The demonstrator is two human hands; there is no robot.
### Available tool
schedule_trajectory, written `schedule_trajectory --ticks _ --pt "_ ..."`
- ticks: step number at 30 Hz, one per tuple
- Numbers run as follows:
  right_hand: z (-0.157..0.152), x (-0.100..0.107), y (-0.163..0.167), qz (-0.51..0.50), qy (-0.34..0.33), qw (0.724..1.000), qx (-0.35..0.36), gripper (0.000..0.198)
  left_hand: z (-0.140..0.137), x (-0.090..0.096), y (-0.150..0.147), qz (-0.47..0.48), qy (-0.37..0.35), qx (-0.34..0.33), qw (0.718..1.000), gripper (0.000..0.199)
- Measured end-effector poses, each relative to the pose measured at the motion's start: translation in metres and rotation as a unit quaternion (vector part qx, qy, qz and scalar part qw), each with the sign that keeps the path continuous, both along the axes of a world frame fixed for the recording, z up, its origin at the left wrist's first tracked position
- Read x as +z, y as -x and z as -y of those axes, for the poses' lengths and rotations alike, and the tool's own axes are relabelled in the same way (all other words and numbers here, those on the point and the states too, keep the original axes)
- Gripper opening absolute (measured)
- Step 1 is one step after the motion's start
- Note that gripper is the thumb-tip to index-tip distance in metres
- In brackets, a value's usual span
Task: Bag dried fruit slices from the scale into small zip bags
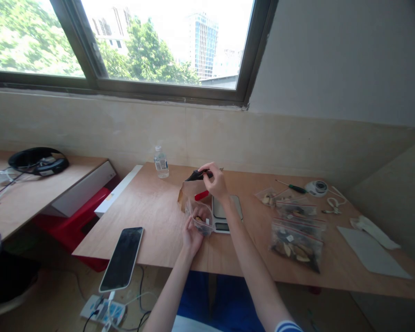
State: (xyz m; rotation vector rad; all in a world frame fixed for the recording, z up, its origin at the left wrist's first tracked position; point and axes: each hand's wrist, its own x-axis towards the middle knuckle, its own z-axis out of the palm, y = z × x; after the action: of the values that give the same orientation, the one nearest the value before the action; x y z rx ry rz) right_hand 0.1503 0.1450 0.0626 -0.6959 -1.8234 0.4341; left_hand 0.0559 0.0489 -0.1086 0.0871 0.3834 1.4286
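the person's left hand (191, 235) is gripping a small clear bag (201, 220) near the middle of the tabletop (152, 216), close to its front edge; the grip is closing around the bag's lower left side, and dark pieces are showing inside it. the right hand (216, 180) is hovering above and behind the bag, its fingers pinching a dark flat piece (198, 175). just behind the bag a brown paper pouch (187, 192) is standing upright, with a red item (201, 195) lying beside it. a small scale (224, 213) is sitting just right of the bag, touching or nearly touching it. a water bottle (161, 162) is standing near the back edge, towards the left corner. toward the right edge several filled zip bags (297, 237) are lying in a cluster, with a screwdriver (292, 186) and a tape measure (317, 187) behind them near the back edge. white sheets (370, 251) are lying at the right end. a phone (122, 258) on a stand is overhanging the front left corner.
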Motion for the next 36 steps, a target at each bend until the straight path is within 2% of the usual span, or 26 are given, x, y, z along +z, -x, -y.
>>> schedule_trajectory --ticks 3,6,10,11,13,16,18,21,25,31,36 --pt "0.002 0.001 -0.001 0.033 -0.003 0.999 0.009 0.026 0.0 0.0 0.0 0.0 0.004 0.005 1.0 0.033" --pt "0.008 0.005 -0.004 0.067 -0.021 0.997 -0.012 0.031 -0.001 0.0 -0.001 0.008 0.008 0.011 1.0 0.032" --pt "0.026 0.01 -0.012 0.02 -0.016 0.999 -0.046 0.031 -0.001 -0.001 -0.001 0.02 0.007 0.014 1.0 0.033" --pt "0.033 0.009 -0.015 0.007 0.006 0.999 -0.038 0.028 -0.001 -0.002 -0.001 0.022 0.008 0.014 1.0 0.033" --pt "0.046 0.005 -0.021 0.02 0.092 0.995 0.011 0.023 -0.002 -0.003 -0.001 0.026 0.007 0.014 1.0 0.033" --pt "0.063 -0.009 -0.027 0.146 0.254 0.951 0.095 0.024 -0.002 -0.005 -0.001 0.026 0.0 0.027 0.999 0.033" --pt "0.068 -0.022 -0.027 0.223 0.291 0.927 0.081 0.024 -0.003 -0.004 -0.001 0.023 0.0 0.035 0.999 0.033" --pt "0.068 -0.043 -0.021 0.272 0.273 0.922 0.03 0.021 -0.003 -0.003 -0.002 0.024 0.002 0.036 0.999 0.031" --pt "0.062 -0.064 -0.009 0.337 0.294 0.892 0.068 0.018 -0.003 -0.006 -0.001 0.026 -0.004 0.046 0.999 0.036" --pt "0.061 -0.08 0.004 0.366 0.313 0.874 0.068 0.03 -0.005 -0.017 0.003 0.017 0.026 0.034 0.999 0.034" --pt "0.061 -0.09 0.011 0.362 0.309 0.878 0.056 0.043 -0.003 -0.013 0.003 0.023 0.026 0.041 0.999 0.026"
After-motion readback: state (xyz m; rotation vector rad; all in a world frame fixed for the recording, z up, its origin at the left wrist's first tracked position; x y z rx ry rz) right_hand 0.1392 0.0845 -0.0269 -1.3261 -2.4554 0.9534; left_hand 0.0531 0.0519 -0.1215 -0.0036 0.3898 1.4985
